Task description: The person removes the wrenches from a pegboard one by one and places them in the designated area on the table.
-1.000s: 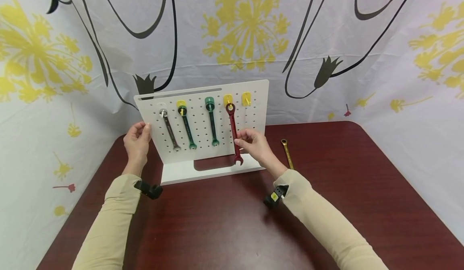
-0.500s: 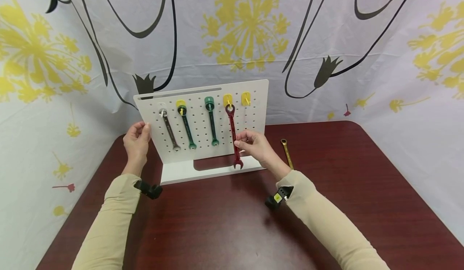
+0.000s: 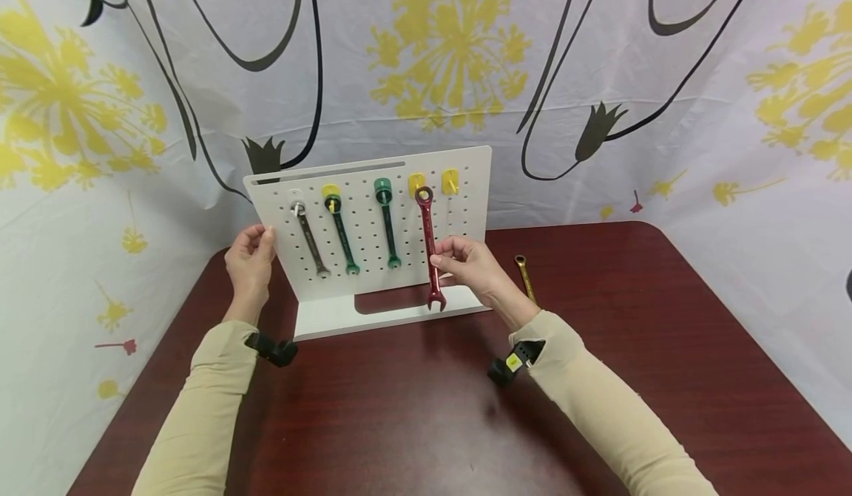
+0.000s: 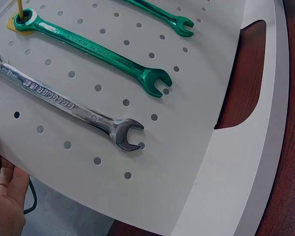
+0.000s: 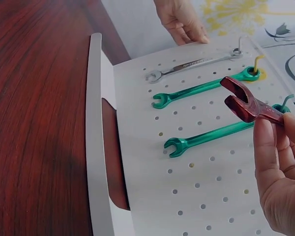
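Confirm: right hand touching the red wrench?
Touching. In the right wrist view, the right hand pinches the red wrench with its fingers curled round the shaft; the head view agrees.

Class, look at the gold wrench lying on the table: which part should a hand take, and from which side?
Take the gold wrench at mid-shaft, from above with the right hand. It lies flat on the table, apart from the board, and its thin shaft suits a pinch across its width.

In the left wrist view only a sliver of the left hand (image 4: 5, 196) shows at lower left; the right hand (image 3: 469, 265) hides part of the yellow wrench (image 3: 525, 278) in the head view; the red wrench (image 5: 248, 104) runs off right in the right wrist view.
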`<move>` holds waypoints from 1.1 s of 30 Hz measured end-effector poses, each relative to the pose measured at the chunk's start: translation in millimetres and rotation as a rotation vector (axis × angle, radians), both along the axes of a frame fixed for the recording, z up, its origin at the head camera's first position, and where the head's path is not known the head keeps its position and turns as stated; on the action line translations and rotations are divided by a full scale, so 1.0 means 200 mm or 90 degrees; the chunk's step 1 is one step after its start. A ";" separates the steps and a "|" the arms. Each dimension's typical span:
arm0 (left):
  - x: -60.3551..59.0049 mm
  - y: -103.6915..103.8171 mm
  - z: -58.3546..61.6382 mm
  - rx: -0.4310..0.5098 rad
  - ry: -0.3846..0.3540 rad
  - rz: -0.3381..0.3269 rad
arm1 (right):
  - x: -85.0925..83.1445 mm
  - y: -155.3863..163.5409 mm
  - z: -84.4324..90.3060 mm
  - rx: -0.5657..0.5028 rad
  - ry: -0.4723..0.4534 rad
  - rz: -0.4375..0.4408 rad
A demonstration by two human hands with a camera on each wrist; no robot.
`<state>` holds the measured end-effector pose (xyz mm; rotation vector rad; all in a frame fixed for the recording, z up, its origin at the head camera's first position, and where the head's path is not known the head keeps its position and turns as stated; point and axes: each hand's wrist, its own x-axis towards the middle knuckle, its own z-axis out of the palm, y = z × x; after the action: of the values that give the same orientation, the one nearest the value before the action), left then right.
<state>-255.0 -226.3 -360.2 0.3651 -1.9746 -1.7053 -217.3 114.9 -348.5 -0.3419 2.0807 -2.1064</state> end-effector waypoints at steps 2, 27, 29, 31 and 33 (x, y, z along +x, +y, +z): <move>0.00 0.00 0.00 -0.001 -0.002 -0.001 | 0.00 0.00 0.00 0.000 0.002 0.001; 0.00 0.00 0.00 0.001 -0.011 0.002 | 0.06 0.26 -0.02 -0.009 0.034 -0.052; 0.00 0.00 0.00 0.002 -0.012 0.002 | 0.06 0.31 -0.03 -0.005 0.031 -0.066; 0.00 0.00 0.00 0.004 -0.011 0.002 | 0.06 0.36 -0.04 0.000 0.028 -0.078; 0.00 0.00 0.00 0.006 -0.007 0.001 | 0.07 0.41 -0.05 0.006 0.022 -0.090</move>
<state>-255.8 -226.6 -361.0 0.3795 -1.9740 -1.7166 -203.9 197.0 -359.1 -0.2372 2.1945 -2.1812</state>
